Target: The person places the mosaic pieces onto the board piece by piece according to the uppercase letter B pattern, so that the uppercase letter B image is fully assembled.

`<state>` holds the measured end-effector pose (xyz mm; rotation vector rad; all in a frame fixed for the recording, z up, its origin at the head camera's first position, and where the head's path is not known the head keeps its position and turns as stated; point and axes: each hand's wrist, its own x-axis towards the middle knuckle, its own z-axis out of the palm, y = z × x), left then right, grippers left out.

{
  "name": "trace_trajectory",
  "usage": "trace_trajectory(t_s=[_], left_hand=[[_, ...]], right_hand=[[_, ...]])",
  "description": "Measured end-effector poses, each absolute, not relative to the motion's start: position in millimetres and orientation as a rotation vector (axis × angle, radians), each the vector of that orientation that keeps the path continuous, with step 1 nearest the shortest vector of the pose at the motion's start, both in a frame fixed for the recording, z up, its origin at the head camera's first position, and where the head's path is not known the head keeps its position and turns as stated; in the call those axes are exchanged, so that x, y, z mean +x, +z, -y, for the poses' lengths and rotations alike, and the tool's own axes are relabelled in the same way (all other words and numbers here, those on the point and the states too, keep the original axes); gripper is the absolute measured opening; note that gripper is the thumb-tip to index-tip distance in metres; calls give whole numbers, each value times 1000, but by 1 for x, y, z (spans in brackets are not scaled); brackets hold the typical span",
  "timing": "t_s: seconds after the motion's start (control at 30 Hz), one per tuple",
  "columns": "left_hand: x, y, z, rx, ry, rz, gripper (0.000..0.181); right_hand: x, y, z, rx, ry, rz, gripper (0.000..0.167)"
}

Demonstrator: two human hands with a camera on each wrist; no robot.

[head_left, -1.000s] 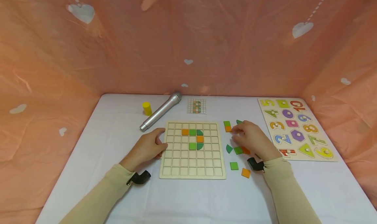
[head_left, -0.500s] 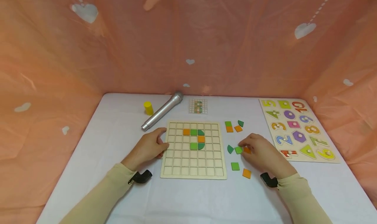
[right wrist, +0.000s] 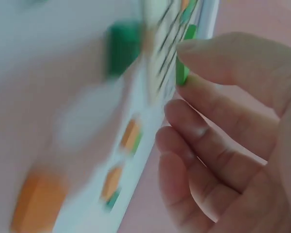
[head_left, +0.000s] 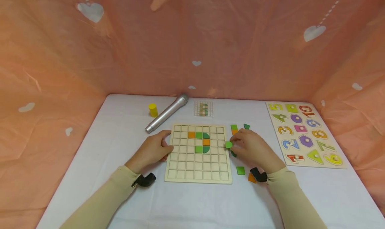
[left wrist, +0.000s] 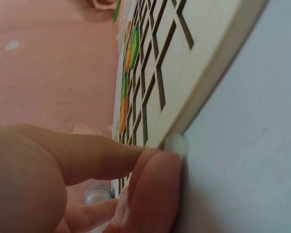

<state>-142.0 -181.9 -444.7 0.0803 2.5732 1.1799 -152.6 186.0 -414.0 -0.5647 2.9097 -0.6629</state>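
Note:
A wooden grid board (head_left: 183, 175) lies flat, with several orange and green pieces set in its upper middle cells. My left hand (head_left: 150, 152) grips its left edge between thumb and fingers, as the left wrist view shows up close. Over the board's right edge, my right hand (head_left: 251, 150) pinches a light green square tile (head_left: 229, 144) between thumb and index finger. In the right wrist view the same green tile (right wrist: 184, 58) stands on edge between the fingertips, the other fingers curled below it. Part of the loose pieces is hidden under the right hand.
Loose pieces lie right of the board, among them a green square (head_left: 240, 170) and an orange square (head_left: 252, 178). A small pattern card (head_left: 203, 108), a silver microphone (head_left: 166, 113) and a yellow cylinder (head_left: 153, 110) lie behind. A number puzzle board (head_left: 305, 135) sits at far right.
My right hand went from the upper loose pieces down to the middle ones, picked up a light green square and carried it left to the board's edge. The left hand stays put.

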Motion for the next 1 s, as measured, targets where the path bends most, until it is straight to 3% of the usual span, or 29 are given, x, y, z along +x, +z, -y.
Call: trace_trajectory(t_s=[0.5,1.0], left_hand=[[-141,-448,183,112,1195,-2590,68],[-141,-446,181,93,1172,-2593,70]], right_hand=[[-172,-427,-83,-761,-623,-2872,21],[-175,-431,-65,-793,-563,-2904,16]])
